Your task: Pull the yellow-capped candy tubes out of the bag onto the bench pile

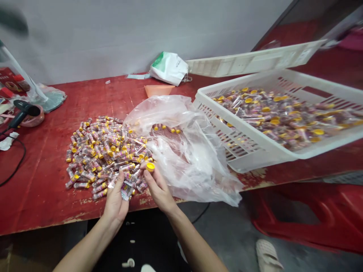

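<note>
My left hand (115, 202) is closed on a small shiny printed packet (127, 190), with the thumb on top, at the near edge of a heap of small clear tubes (104, 151) with yellow caps. Close beside it, my right hand (161, 190) pinches a yellow cap (150, 167) between thumb and fingers. Whether a tube is attached behind this cap I cannot tell. A crumpled clear plastic bag (195, 162) lies just right of the heap, with several capped tubes showing at its opening.
A white slatted basket (246, 151) of capped tubes stands at the right, over the edge of the red table (36, 166). Behind are a white-and-green packet (169, 68) and an orange piece (159, 90). A black device (25, 109) with a cord lies left; a red stool (334, 219) stands below right.
</note>
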`<action>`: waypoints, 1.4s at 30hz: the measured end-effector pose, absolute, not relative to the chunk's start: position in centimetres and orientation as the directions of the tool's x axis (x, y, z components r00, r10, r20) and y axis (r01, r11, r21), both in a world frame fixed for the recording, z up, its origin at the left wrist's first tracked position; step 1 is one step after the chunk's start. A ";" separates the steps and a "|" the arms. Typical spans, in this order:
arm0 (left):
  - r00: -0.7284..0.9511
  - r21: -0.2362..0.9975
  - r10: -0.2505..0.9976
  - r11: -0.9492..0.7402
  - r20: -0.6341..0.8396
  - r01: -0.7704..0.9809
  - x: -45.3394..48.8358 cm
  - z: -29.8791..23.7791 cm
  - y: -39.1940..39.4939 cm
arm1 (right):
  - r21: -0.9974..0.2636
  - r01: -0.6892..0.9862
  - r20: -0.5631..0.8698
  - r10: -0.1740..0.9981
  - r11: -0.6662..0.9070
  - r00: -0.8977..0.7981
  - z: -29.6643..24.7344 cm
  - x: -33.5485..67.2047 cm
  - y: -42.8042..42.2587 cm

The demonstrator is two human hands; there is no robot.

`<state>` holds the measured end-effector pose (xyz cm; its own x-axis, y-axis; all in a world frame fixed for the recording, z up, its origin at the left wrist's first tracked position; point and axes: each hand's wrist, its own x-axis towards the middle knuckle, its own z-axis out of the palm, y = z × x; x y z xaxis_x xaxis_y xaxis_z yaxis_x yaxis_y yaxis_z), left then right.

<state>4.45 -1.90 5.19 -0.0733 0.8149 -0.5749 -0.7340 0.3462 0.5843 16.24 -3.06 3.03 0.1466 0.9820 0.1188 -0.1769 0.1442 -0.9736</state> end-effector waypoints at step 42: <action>-0.044 0.704 0.877 0.353 -0.478 -0.616 4.4 4.4 -2.7 | -0.968 -0.165 0.116 0.921 0.189 0.372 3.9 18.4 -7.8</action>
